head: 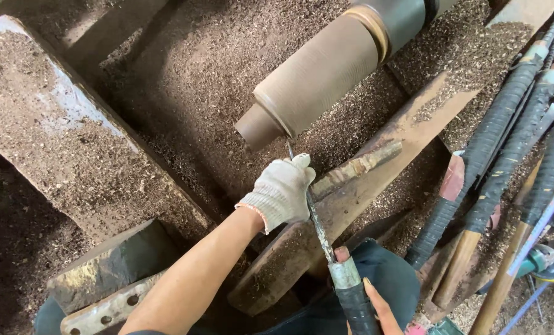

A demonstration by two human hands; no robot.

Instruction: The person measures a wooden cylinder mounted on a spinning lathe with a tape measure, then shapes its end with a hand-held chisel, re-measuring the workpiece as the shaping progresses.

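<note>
Here I'm pinching the chisel (317, 223) blade with my gloved left hand (283, 192), its tip touching the workpiece's (317, 74) near end, while my bare right hand (367, 298) is gripping its handle.

I count two hands of mine here: my left hand (281, 193) in one white knitted glove, and my bare right hand (376, 304) near the bottom edge. Between them I hold one long steel chisel with a black wrapped handle (326, 248). Far ahead sits one brown ribbed wooden cylinder (317, 74). On the right lean at least four more black-wrapped, wooden-shafted tool handles (506, 124), and one green grinder (540, 263) lies near them.
</note>
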